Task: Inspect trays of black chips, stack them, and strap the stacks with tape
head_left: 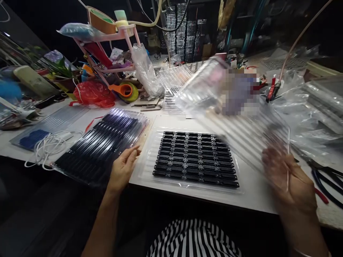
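Currently my right hand (291,178) grips a clear ribbed plastic tray (241,132), blurred; left hand (124,167), fingers narrowed, near black-strip-filled clear tray (146,157); grip contents unclear.

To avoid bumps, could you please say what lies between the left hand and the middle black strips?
The head view shows the left margin of the clear tray between them.
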A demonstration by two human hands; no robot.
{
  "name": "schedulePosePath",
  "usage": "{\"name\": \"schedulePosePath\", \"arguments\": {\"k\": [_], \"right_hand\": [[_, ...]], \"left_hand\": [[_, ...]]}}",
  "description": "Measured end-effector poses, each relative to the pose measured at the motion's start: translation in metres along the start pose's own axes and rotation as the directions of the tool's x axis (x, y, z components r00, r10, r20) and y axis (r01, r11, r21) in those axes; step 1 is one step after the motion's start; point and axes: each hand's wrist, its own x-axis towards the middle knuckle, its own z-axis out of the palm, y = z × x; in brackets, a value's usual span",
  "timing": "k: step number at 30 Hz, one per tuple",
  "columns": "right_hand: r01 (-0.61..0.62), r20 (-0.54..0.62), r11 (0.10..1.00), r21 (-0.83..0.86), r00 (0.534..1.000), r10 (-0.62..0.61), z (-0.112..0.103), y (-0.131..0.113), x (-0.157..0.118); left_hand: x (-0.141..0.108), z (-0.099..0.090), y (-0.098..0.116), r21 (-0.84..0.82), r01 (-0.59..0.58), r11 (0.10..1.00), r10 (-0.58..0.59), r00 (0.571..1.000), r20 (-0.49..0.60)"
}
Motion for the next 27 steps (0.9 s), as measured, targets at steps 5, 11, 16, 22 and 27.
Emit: {"name": "schedulePosePath", "arguments": {"k": [5, 11, 16, 22, 27], "right_hand": [[-0.175, -0.117, 0.985, 0.004, 0.978, 0.174, -0.043, 0.013, 0.012], [-0.031, -0.041, 0.999, -0.020, 0.999, 0.031, -0.052, 0.026, 0.017], [-0.059, -0.028, 0.998, 0.027, 0.998, 0.060, -0.047, 0.021, 0.016], [-0.088, -0.076, 0.984, 0.153, 0.992, 0.101, -0.040, 0.015, 0.012], [-0.106, -0.088, 0.944, 0.312, 0.986, 0.140, -0.035, 0.011, 0.012]], "left_hand": [[-0.002, 0.032, 0.022, 0.422, -0.345, 0.838, 0.222, 0.923, 0.314], [0.000, 0.064, 0.005, 0.496, -0.375, 0.783, 0.134, 0.881, 0.454], [-0.002, 0.066, -0.001, 0.478, -0.385, 0.789, 0.148, 0.875, 0.460], [0.001, 0.063, 0.004, 0.416, -0.332, 0.846, 0.134, 0.889, 0.437], [0.003, 0.057, 0.034, 0.069, -0.151, 0.986, 0.130, 0.962, 0.242]]}}
